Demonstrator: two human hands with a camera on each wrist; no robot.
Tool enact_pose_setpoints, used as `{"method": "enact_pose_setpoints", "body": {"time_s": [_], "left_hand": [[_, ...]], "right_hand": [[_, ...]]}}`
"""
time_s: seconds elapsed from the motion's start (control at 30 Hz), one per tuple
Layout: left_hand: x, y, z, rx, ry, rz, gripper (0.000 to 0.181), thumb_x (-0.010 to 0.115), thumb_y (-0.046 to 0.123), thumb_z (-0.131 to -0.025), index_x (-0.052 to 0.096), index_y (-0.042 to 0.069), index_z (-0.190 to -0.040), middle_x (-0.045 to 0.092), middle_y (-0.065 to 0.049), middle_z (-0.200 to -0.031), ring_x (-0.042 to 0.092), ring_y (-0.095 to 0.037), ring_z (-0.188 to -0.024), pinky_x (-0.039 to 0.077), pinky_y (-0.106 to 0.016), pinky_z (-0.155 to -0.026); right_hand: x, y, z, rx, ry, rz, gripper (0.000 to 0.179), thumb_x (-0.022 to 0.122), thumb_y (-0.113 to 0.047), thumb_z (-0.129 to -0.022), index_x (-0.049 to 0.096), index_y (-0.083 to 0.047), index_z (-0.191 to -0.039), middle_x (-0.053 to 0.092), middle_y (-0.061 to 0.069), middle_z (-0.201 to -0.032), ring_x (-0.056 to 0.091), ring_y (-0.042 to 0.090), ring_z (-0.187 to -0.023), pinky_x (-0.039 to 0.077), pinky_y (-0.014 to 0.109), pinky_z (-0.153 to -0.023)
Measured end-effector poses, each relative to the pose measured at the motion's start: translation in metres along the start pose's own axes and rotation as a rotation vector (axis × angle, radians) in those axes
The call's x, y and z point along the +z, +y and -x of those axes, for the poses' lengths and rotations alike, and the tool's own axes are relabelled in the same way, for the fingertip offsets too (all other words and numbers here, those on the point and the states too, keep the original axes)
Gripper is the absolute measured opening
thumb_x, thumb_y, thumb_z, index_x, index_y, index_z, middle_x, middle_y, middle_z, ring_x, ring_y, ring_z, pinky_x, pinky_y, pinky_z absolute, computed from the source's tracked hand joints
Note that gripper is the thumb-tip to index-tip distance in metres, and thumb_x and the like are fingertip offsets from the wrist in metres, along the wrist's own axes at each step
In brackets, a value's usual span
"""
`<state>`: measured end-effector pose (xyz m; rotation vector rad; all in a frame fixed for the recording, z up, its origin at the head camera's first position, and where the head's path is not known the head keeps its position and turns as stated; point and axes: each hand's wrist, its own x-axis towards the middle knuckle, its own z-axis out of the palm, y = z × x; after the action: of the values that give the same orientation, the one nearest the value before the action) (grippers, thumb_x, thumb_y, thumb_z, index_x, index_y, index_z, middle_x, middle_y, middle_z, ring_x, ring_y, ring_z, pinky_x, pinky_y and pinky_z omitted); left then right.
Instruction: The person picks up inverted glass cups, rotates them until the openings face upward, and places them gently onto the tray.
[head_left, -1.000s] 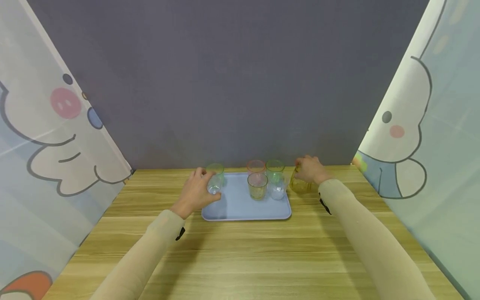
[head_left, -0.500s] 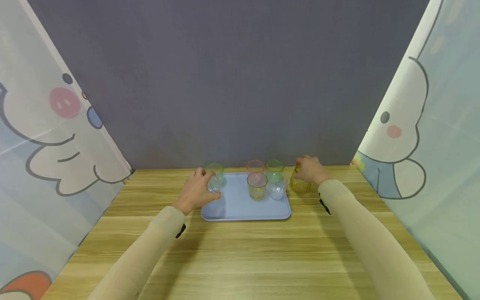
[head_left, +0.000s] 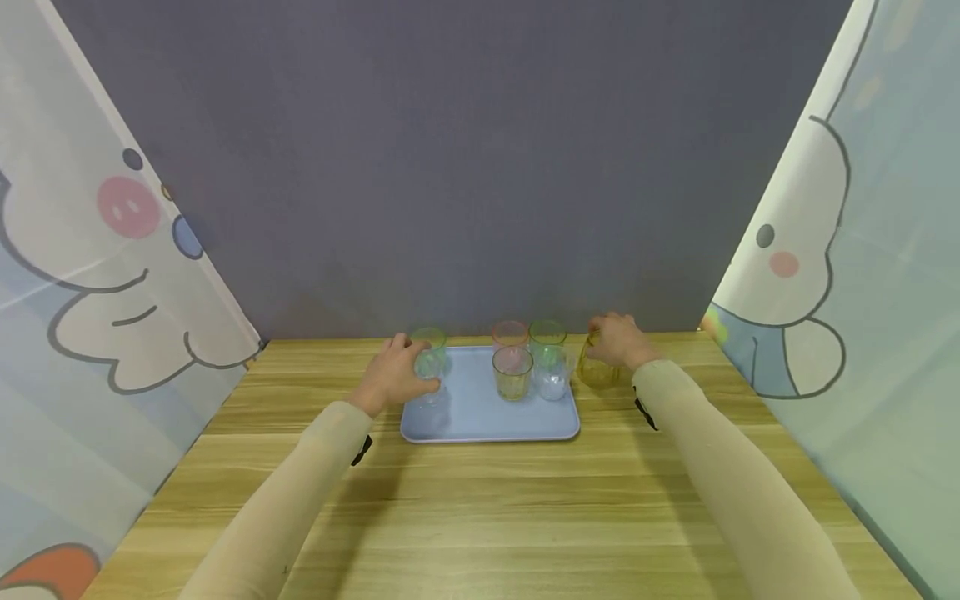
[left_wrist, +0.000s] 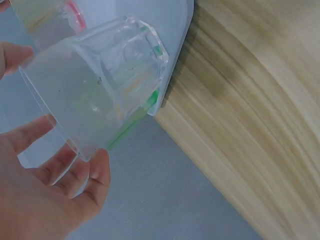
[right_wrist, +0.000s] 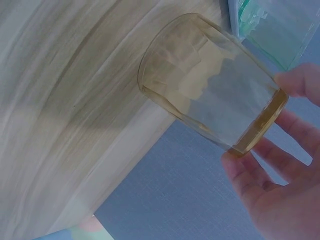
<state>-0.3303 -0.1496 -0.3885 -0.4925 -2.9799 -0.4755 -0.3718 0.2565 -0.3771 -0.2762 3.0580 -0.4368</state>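
My left hand (head_left: 390, 375) grips a clear drinking glass (left_wrist: 95, 85) by its rim, thumb on one side and fingers on the other. Its base is over the left part of the light blue tray (head_left: 480, 421), with a green-tinted glass (head_left: 429, 337) just behind. To the right of the tray, my right hand (head_left: 618, 340) holds an amber glass (right_wrist: 210, 75) upside down, fingertips around its thick base and its mouth toward the wooden table.
On the tray's right half, a pink glass (head_left: 511, 332), a green glass (head_left: 547, 333), a yellowish glass (head_left: 513, 375) and another clear glass (head_left: 552, 379) stand close together. A grey wall (head_left: 480, 208) rises behind the wooden table (head_left: 495, 517).
The clear glass in my left hand has shifted, its base now lower in the head view, nearer the tray's front. My right hand and the amber glass stay almost still.
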Motion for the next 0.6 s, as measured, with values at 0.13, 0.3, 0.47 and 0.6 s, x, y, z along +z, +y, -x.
{"method": "enact_pose_setpoints", "body": {"time_s": [0.13,0.3,0.47,0.6], "left_hand": [[-0.0015,0.0010,-0.0041,0.008,-0.032,-0.009,0.075,0.072,0.046,-0.083,0.053,0.012,-0.148,0.048,-0.018,-0.130,0.045,-0.035,-0.115,0.047,-0.053,-0.088],[-0.0002,0.0009,-0.0083,0.006,-0.062,-0.006,0.075,0.070,0.046,-0.085,0.051,0.013,-0.150,0.047,-0.017,-0.131,0.044,-0.034,-0.115,0.047,-0.052,-0.088],[0.0003,0.0000,-0.0102,0.001,-0.085,-0.019,0.076,0.068,0.046,-0.085,0.050,0.014,-0.151,0.046,-0.016,-0.133,0.044,-0.034,-0.115,0.046,-0.051,-0.088],[-0.0010,0.0000,-0.0109,-0.002,-0.101,-0.011,0.077,0.068,0.045,-0.085,0.049,0.013,-0.152,0.046,-0.017,-0.132,0.043,-0.034,-0.114,0.045,-0.051,-0.088]], "right_hand": [[0.0005,0.0005,-0.0007,0.006,-0.002,0.009,0.050,0.067,-0.022,-0.093,0.057,-0.001,-0.137,0.045,0.030,-0.142,0.033,0.056,-0.132,0.038,0.067,-0.103],[-0.0001,0.0010,-0.0005,0.017,-0.005,0.015,0.050,0.066,-0.022,-0.094,0.057,-0.001,-0.139,0.043,0.030,-0.145,0.033,0.056,-0.132,0.039,0.067,-0.102],[0.0010,-0.0005,0.0007,0.011,-0.004,-0.009,0.050,0.066,-0.020,-0.093,0.057,-0.001,-0.138,0.044,0.030,-0.143,0.033,0.054,-0.132,0.037,0.067,-0.105],[0.0013,-0.0025,0.0027,0.012,-0.003,-0.025,0.050,0.067,-0.020,-0.093,0.057,-0.001,-0.138,0.044,0.030,-0.144,0.031,0.055,-0.133,0.036,0.067,-0.105]]}}
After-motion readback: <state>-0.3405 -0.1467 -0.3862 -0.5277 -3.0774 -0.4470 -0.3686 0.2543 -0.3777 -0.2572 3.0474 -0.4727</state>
